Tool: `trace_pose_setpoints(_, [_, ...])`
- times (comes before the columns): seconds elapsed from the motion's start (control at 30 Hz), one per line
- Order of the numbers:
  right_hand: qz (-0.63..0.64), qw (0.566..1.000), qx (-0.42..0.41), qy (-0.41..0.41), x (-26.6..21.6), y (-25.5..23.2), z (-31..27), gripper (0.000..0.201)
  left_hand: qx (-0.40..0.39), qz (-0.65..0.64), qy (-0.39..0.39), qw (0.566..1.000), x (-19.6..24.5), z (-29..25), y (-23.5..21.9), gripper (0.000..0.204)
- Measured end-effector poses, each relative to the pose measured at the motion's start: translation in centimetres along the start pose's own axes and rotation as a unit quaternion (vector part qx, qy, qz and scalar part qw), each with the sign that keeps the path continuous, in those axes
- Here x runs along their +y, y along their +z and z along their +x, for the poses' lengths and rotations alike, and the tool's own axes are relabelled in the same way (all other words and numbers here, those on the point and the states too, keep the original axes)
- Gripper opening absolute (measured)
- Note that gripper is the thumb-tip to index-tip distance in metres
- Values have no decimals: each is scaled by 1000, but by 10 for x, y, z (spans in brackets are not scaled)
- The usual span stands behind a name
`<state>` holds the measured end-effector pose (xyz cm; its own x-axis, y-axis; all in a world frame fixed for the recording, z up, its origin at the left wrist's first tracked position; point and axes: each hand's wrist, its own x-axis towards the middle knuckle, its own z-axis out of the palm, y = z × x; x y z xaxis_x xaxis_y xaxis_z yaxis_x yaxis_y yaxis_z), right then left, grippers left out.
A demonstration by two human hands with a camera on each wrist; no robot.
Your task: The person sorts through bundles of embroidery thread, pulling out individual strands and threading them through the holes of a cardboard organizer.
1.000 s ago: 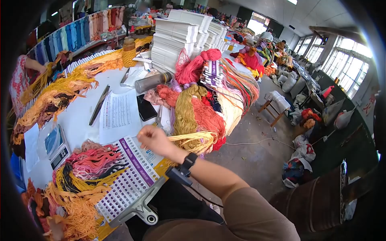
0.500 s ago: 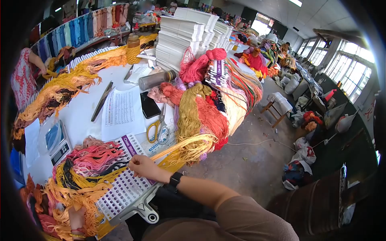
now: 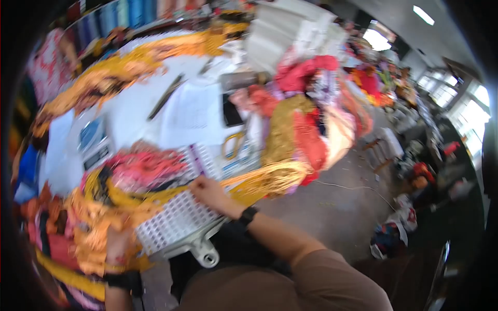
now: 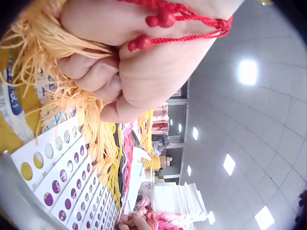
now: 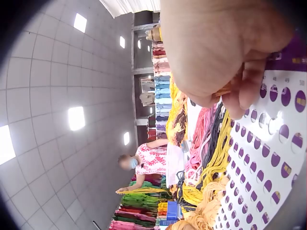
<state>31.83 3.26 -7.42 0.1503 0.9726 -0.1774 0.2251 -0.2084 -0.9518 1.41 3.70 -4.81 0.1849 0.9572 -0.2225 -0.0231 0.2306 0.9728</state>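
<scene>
My right hand (image 3: 208, 195) is over a white card (image 3: 174, 220) with rows of purple-marked holes. Its fingertips pinch light-orange embroidery thread (image 3: 244, 177), which trails right to a loose bundle beside the skeins; the pinch itself is mostly hidden. At the card's lower left, my left hand (image 4: 158, 72) curls its fingers round peach embroidery thread (image 4: 96, 129). Many peach strands spill below that hand across the card's edge. Yellow thread (image 5: 218, 148), black and pink thread (image 5: 204, 129) lie over the card's far side. A grey metal clamp (image 3: 206, 254) runs along its near edge.
A big heap of skeins (image 3: 282, 129) lies right of the card, with yellow-handled scissors (image 3: 232, 146) and a phone (image 3: 232, 110) nearby. Behind are a printed sheet (image 3: 192, 116), a scale (image 3: 96, 142) and stacked white paper (image 3: 280, 33). Another person (image 5: 152, 159) handles yellow thread across the table.
My right hand has moved left and down from beside the skeins to the card, drawing out the light-orange thread. My left hand has come further into view. The scissors, earlier covered, now show.
</scene>
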Motion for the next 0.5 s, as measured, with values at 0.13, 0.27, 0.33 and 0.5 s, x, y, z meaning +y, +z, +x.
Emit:
trace_pose_setpoints(0.13, [39, 999, -36, -7, -13, 2, -5, 15, 22, 63, 10, 998, 11, 1, 11, 29])
trace_pose_setpoints(0.27, [40, 994, -105, -12, -20, 13, -6, 20, -40, -172, -138, 974, 18, 3, 24, 18])
trace_pose_setpoints(0.33, [16, 991, -129, -21, -29, 21, -8, 19, -9, -155, -140, 978, 14, 6, 43, 17])
trace_pose_setpoints(0.5, [-171, 967, -127, -141, -29, 36, -10, 19, -68, -115, -128, 983, -3, 11, 72, 22])
